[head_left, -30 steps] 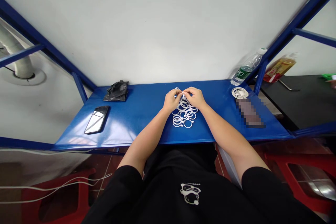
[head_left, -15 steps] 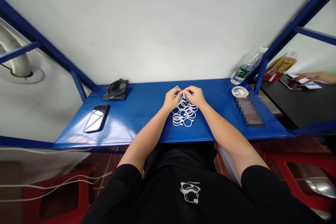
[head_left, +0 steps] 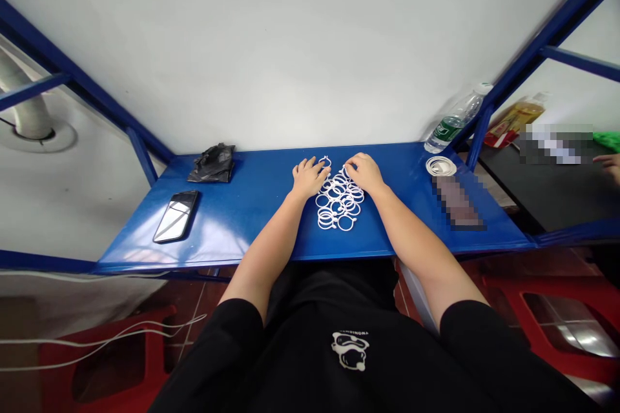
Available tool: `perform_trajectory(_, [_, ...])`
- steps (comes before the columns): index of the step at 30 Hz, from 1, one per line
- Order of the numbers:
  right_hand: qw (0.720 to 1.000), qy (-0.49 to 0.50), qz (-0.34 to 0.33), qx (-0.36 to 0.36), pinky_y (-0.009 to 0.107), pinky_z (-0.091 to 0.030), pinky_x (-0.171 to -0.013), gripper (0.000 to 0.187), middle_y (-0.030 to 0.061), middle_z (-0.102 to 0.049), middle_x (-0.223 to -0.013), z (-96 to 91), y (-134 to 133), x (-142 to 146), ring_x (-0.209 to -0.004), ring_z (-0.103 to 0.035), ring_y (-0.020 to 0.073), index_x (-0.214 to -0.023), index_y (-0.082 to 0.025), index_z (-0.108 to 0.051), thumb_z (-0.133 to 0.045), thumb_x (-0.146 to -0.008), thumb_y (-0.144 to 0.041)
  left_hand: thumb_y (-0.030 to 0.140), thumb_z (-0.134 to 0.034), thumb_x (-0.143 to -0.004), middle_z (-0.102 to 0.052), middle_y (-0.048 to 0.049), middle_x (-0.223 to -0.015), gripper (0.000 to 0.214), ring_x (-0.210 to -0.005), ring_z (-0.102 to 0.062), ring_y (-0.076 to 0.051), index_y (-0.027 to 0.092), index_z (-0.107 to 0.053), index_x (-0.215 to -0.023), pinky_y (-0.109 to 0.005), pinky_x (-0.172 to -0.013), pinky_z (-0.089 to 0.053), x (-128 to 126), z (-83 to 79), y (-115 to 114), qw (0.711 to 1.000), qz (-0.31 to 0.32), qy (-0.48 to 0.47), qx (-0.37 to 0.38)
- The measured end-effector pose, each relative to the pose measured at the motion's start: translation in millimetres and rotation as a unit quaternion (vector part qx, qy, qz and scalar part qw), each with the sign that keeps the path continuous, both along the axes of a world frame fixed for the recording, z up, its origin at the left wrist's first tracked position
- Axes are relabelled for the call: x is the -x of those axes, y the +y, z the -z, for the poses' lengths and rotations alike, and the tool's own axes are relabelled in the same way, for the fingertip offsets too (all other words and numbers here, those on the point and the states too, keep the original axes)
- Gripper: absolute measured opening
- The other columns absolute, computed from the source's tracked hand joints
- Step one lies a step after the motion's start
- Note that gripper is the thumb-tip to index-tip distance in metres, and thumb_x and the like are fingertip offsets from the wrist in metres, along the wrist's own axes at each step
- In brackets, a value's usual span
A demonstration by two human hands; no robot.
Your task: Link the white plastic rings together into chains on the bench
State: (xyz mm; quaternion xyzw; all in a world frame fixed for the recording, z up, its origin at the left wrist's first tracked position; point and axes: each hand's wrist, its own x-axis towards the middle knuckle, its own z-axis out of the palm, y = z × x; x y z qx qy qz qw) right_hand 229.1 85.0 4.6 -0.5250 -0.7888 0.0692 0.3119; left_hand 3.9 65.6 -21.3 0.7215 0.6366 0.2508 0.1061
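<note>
A pile of several white plastic rings (head_left: 339, 203) lies in the middle of the blue table (head_left: 252, 219). My left hand (head_left: 307, 176) rests flat on the table at the pile's upper left, fingers spread and open, with one loose ring just beyond its fingertips. At the pile's upper right my right hand (head_left: 364, 171) lies over the top rings, its fingers curled down onto them; I cannot make out whether it grips one.
A black phone (head_left: 176, 216) lies at the table's left, a crumpled black bag (head_left: 213, 163) behind it. At the right stand a water bottle (head_left: 453, 120) and a coil of white tape (head_left: 440, 166). Another person's hand (head_left: 609, 164) shows at the far right edge.
Both hands were pinched together on one ring above the pile. They have now parted and dropped to the table, the left opening flat, the right settling on the rings.
</note>
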Motion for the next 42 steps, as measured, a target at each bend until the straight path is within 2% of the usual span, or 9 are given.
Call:
perform_trajectory(4, [0.998, -0.023, -0.021, 0.052, 0.04, -0.05, -0.097, 0.019, 0.0089, -0.077, -0.104, 3.8, 0.1, 3.4, -0.103, -0.067, 0.0272, -0.092, -0.022, -0.081, -0.063, -0.096, -0.023, 0.06, -0.047, -0.106, -0.059, -0.0055, -0.16, 0.046, -0.155, -0.042, -0.039, 0.036, -0.075, -0.135, -0.066, -0.128, -0.025, -2.6, 0.5, -1.5, 1.0, 0.01, 0.001, 0.006])
perform_trajectory(10, [0.997, -0.024, -0.022, 0.065, 0.041, -0.05, -0.095, 0.019, 0.0093, -0.078, -0.103, 1.1, -3.5, 6.3, -0.101, -0.067, 0.028, -0.088, -0.022, -0.081, -0.065, -0.096, -0.028, 0.05, -0.061, -0.102, -0.07, -0.0079, -0.145, 0.03, -0.146, -0.052, -0.038, 0.029, -0.081, -0.109, -0.066, -0.125, -0.027, -4.1, -3.3, -2.7, 0.999, -0.004, -0.03, -0.016])
perform_trajectory(14, [0.997, -0.004, -0.024, 0.077, 0.041, -0.05, -0.096, 0.017, 0.0083, -0.078, -0.103, 3.1, -1.0, 4.5, -0.101, -0.067, 0.0277, -0.093, -0.023, -0.082, -0.066, -0.096, -0.028, 0.044, -0.063, -0.101, -0.076, -0.0057, -0.135, 0.025, -0.137, -0.06, -0.033, 0.029, -0.082, -0.096, -0.063, -0.124, -0.03, -4.8, -9.1, -5.3, 0.999, -0.011, -0.028, -0.021])
perform_trajectory(20, [0.997, 0.007, -0.03, 0.076, 0.041, -0.051, -0.098, 0.017, 0.0077, -0.078, -0.103, 7.6, 1.8, 4.5, -0.102, -0.067, 0.0272, -0.096, -0.023, -0.081, -0.065, -0.096, -0.029, 0.042, -0.063, -0.101, -0.074, -0.0055, -0.139, 0.024, -0.137, -0.061, -0.032, 0.029, -0.082, -0.11, -0.056, -0.122, -0.037, -7.3, -12.1, -8.7, 0.999, -0.027, -0.005, -0.024])
perform_trajectory(25, [0.997, 0.023, -0.027, 0.071, 0.044, -0.051, -0.101, 0.017, 0.0078, -0.079, -0.108, 6.8, 1.1, 6.0, -0.108, -0.068, 0.0284, -0.104, -0.023, -0.08, -0.066, -0.096, -0.03, 0.04, -0.072, -0.096, -0.07, -0.0057, -0.146, 0.032, -0.14, -0.059, -0.033, 0.03, -0.078, -0.125, -0.051, -0.119, -0.043, -6.7, -11.6, -6.9, 0.997, -0.041, -0.014, -0.057])
perform_trajectory(28, [0.997, 0.038, -0.027, 0.059, 0.045, -0.052, -0.102, 0.021, 0.008, -0.079, -0.11, 6.8, 0.6, 6.9, -0.109, -0.068, 0.0283, -0.111, -0.023, -0.079, -0.067, -0.096, -0.029, 0.037, -0.076, -0.093, -0.071, -0.0055, -0.145, 0.034, -0.138, -0.061, -0.032, 0.029, -0.077, -0.127, -0.051, -0.12, -0.045, -5.9, -11.5, -5.3, 0.996, -0.04, -0.031, -0.078])
perform_trajectory(32, [0.996, 0.06, -0.037, 0.052, 0.046, -0.052, -0.106, 0.035, 0.0078, -0.08, -0.112, 8.1, 0.0, 7.5, -0.112, -0.069, 0.0291, -0.13, -0.021, -0.074, -0.064, -0.097, -0.027, 0.031, -0.079, -0.092, -0.073, -0.0049, -0.141, 0.032, -0.133, -0.065, -0.028, 0.028, -0.078, -0.125, -0.047, -0.12, -0.048, -7.0, -11.2, -4.4, 0.989, -0.018, -0.075, -0.125])
perform_trajectory(36, [0.993, 0.07, -0.069, 0.061, 0.047, -0.051, -0.109, 0.049, 0.0092, -0.08, -0.125, 8.3, -1.2, 9.1, -0.12, -0.068, 0.0292, -0.148, -0.02, -0.065, -0.06, -0.099, -0.022, 0.026, -0.074, -0.096, -0.076, -0.0062, -0.135, 0.025, -0.128, -0.069, -0.025, 0.026, -0.08, -0.121, -0.043, -0.117, -0.053, -11.5, -11.1, -6.7, 0.982, 0.034, -0.111, -0.152])
perform_trajectory(42, [0.989, 0.085, -0.106, 0.054, 0.043, -0.052, -0.106, 0.031, 0.0092, -0.082, -0.117, -0.1, -8.7, 14.8, -0.112, -0.072, 0.0272, -0.122, -0.023, -0.081, -0.058, -0.102, -0.029, 0.026, -0.072, -0.098, -0.077, -0.0075, -0.131, 0.023, -0.124, -0.072, -0.023, 0.025, -0.08, -0.119, -0.041, -0.113, -0.056, -14.3, -11.7, -10.7, 0.978, 0.079, -0.133, -0.139])
